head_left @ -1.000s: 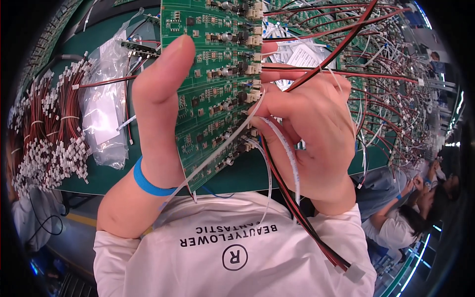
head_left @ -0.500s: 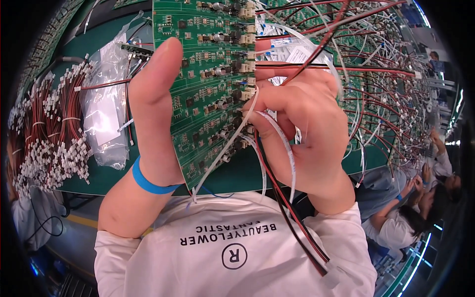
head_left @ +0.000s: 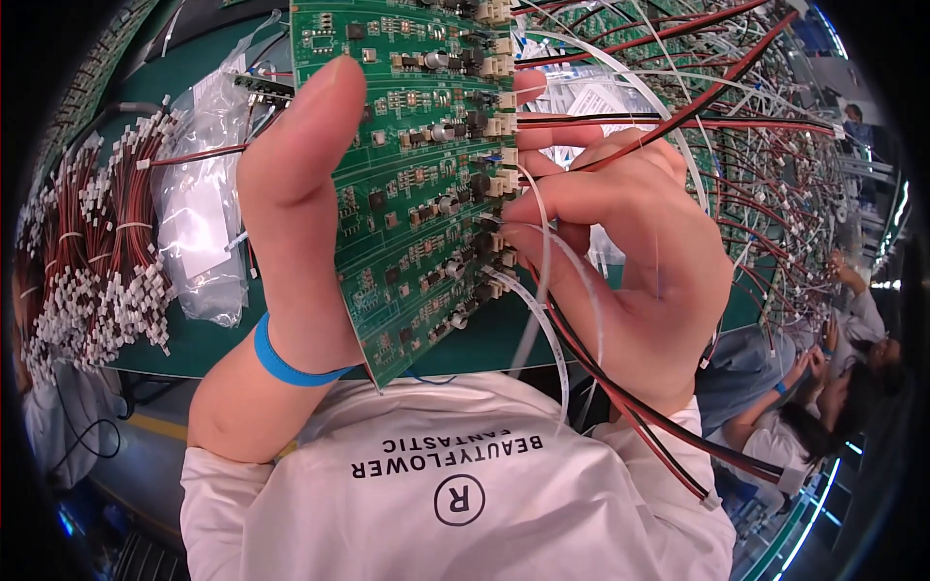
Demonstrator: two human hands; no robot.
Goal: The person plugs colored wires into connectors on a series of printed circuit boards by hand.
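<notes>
Board (head_left: 417, 184) is sitting higher & closer vs a sec ago, left hand (head_left: 300, 203) clamped on its edge. Right hand (head_left: 630, 252) fingers are pinched together on a white connector (head_left: 506, 208) at the board's rim, so plugging looks underway

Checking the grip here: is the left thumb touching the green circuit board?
Touching. The head view shows the left hand with its thumb pressed flat on the face of the green circuit board, with no gap.

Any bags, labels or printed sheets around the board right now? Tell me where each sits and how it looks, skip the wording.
Clear plastic bag: on the green table left of the left hand, crumpled, with a white rectangular label on it.
White printed sheet in clear wrap: behind the right hand, right of the green circuit board, partly hidden by wires.
No screens or signs visible.
</notes>
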